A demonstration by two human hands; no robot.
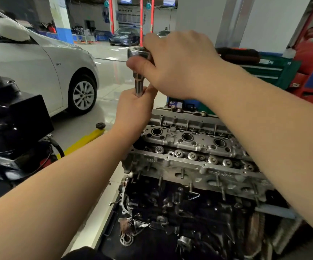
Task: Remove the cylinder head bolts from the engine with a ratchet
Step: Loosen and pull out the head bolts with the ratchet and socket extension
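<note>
A bare aluminium cylinder head (189,143) sits on a dark engine block (180,209) in the middle of the view. A chrome ratchet head (137,52) stands high above the head's far left end, with a long socket extension (139,85) running straight down from it. My right hand (178,64) grips the ratchet head from the right, thumb across its front. My left hand (133,111) is wrapped around the lower part of the extension. The extension's tip and any bolt under it are hidden by my left hand.
A white car (45,72) is parked at the left, with a black machine (11,128) in front of it. A yellow lift arm (84,141) lies on the glossy floor. Red and green tool cabinets (286,72) stand at the right. A loose chain (127,239) lies below the block.
</note>
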